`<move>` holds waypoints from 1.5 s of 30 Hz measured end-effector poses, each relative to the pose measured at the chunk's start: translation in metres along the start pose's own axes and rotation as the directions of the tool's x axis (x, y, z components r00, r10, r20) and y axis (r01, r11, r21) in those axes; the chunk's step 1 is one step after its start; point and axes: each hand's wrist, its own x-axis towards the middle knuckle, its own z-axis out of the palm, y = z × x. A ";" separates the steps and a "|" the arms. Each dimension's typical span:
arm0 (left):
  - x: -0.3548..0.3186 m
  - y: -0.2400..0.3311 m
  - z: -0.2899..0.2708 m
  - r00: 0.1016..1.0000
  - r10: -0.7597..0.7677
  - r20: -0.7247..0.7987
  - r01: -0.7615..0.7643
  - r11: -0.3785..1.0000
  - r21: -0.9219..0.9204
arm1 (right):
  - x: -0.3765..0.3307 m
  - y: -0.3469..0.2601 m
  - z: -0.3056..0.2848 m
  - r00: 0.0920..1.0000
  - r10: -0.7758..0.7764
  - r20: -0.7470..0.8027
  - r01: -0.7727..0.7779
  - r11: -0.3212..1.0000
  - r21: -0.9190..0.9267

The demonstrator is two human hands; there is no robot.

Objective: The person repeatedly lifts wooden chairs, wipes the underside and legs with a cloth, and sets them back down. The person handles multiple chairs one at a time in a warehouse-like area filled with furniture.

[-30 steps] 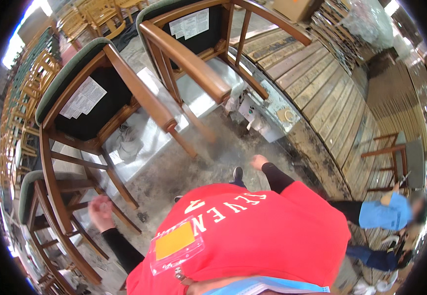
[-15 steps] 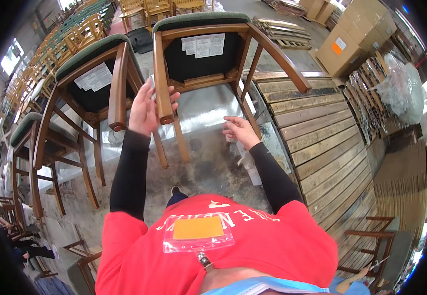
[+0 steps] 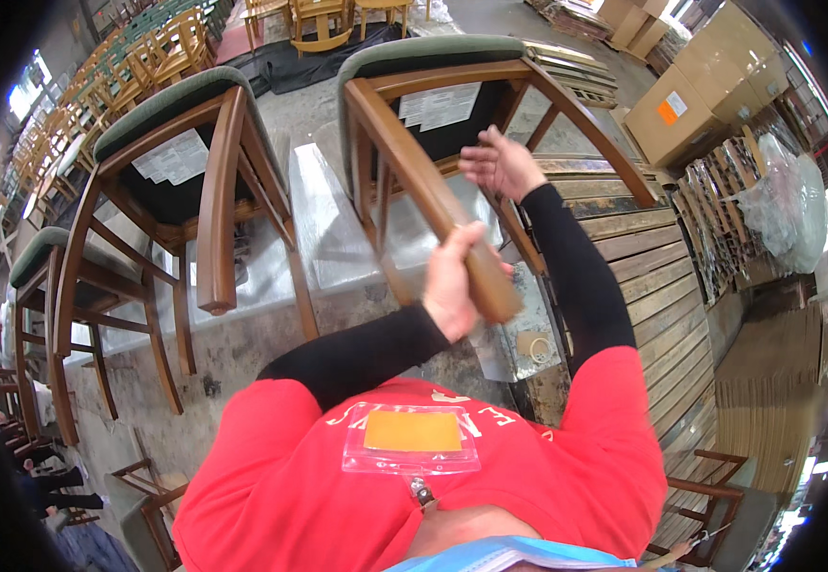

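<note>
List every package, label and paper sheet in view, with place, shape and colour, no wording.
Cardboard boxes: upper right, brown, stacked, one bearing an orange square sticker and a small white label.
Paper sheets: white, taped under the green seat of the chair that both hands hold.
Paper sheets: white, under the left chair's seat.
Badge sleeve: clear plastic, orange card, on red shirt.

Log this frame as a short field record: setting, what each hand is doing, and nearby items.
setting: workshop floor with rows of wooden chairs
left hand: gripped around a leg of the upturned brown wooden chair with green padded seat
right hand: open, at the same chair's frame, contact unclear
nearby: second upturned green-seated chair; wooden pallet; cardboard boxes
</note>
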 end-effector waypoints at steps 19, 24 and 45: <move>0.164 0.232 -0.245 0.965 0.210 0.158 -0.249 0.923 0.293 | 0.135 -0.041 0.052 0.969 -0.217 -0.118 0.232 0.964 0.129; 0.251 0.239 -0.261 0.908 0.133 -0.397 0.058 0.900 0.433 | 0.129 -0.035 0.029 0.954 -0.213 -0.212 0.237 0.967 0.094; 0.370 0.220 -0.223 0.935 0.218 -0.279 -0.155 0.960 0.232 | 0.071 -0.089 -0.026 0.888 -0.019 -0.459 0.013 1.000 -0.016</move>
